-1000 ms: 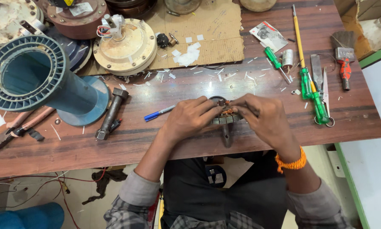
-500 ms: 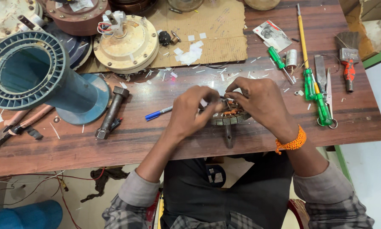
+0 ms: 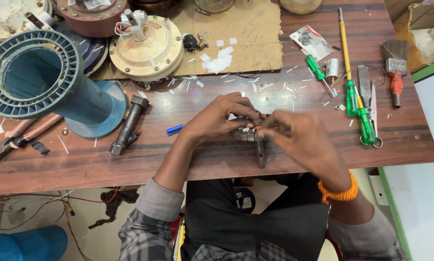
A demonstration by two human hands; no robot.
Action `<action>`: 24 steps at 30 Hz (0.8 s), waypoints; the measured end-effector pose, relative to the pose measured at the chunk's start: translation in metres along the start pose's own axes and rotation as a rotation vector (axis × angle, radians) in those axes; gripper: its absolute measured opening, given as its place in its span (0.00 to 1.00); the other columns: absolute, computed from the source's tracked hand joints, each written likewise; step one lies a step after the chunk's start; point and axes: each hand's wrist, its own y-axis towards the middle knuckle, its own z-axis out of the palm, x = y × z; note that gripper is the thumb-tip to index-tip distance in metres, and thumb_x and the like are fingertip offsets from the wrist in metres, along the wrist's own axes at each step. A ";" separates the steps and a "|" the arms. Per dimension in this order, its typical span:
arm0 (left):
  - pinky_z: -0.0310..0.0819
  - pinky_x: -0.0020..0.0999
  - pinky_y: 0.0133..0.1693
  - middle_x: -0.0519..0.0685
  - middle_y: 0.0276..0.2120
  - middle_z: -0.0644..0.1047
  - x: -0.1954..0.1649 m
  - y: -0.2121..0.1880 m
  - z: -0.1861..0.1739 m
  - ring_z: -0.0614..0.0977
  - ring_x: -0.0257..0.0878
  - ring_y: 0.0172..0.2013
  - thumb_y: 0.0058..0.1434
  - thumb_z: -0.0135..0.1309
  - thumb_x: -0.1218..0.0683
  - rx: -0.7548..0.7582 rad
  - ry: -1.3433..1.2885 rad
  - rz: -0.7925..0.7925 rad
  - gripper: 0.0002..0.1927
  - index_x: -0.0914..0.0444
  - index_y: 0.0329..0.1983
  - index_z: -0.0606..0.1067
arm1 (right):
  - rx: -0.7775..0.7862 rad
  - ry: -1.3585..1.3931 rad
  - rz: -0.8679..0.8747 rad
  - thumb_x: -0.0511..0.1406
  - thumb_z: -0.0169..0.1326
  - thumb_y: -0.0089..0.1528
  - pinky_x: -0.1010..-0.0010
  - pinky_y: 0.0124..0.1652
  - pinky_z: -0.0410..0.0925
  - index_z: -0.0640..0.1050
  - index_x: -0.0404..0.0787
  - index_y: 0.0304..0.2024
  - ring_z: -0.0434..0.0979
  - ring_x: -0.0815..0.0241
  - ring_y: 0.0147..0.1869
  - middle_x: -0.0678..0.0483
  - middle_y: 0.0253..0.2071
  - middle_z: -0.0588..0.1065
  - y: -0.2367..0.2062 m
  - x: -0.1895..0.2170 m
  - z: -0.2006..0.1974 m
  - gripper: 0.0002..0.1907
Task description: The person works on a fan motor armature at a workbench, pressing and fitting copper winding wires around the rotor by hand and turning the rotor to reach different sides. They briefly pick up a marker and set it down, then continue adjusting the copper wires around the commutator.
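While I sit at the near edge of the tabletop [image 3: 130,169], both hands meet over a small metal winding part [image 3: 248,135] w/ copper wire, which lies on the wood just in front of me. My left hand [image 3: 217,118] is curled narrow, fingertips pinching at the top of the part. My right hand [image 3: 299,140], orange band on the wrist, is closed narrow too, fingertips on the same part from the other side; a dark stem of the part hangs down below my fingers. Can't tell exactly how much wire each hand grips, fingers cover it.

Just left of my left hand lies a blue pen [image 3: 175,129], half hidden. Further left, a dark steel bolt [image 3: 128,124] lies tilted, near a big blue-grey ribbed housing [image 3: 33,77]. Pliers w/ orange grips [image 3: 19,137] sit at the far left edge.

To the right, well apart from my hands, green screwdrivers [image 3: 359,108] lie beside scissors. Further back: a cream round motor cover [image 3: 147,48] on cardboard sheet [image 3: 255,29], white paper scraps scattered around, and a red-handled brush [image 3: 395,67] at far right.
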 end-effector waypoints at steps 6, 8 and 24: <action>0.77 0.37 0.46 0.44 0.43 0.83 -0.001 0.002 -0.004 0.81 0.42 0.43 0.54 0.66 0.57 -0.020 0.087 0.080 0.14 0.56 0.45 0.84 | -0.062 -0.007 0.053 0.38 0.65 0.59 0.66 0.25 0.67 0.79 0.39 0.36 0.77 0.58 0.22 0.49 0.25 0.78 -0.031 0.016 0.021 0.10; 0.77 0.37 0.46 0.44 0.42 0.83 -0.001 0.002 -0.003 0.81 0.43 0.43 0.55 0.66 0.57 -0.025 0.088 0.090 0.13 0.57 0.45 0.84 | -0.060 -0.012 0.047 0.37 0.65 0.58 0.66 0.24 0.67 0.80 0.40 0.36 0.78 0.57 0.22 0.49 0.23 0.78 -0.037 0.016 0.029 0.08; 0.75 0.43 0.41 0.49 0.42 0.79 -0.052 -0.014 0.021 0.81 0.49 0.42 0.50 0.66 0.45 -0.149 0.527 0.039 0.24 0.61 0.47 0.77 | -0.253 0.074 0.192 0.31 0.63 0.59 0.72 0.22 0.67 0.84 0.40 0.37 0.78 0.66 0.22 0.53 0.25 0.81 -0.089 -0.043 0.056 0.04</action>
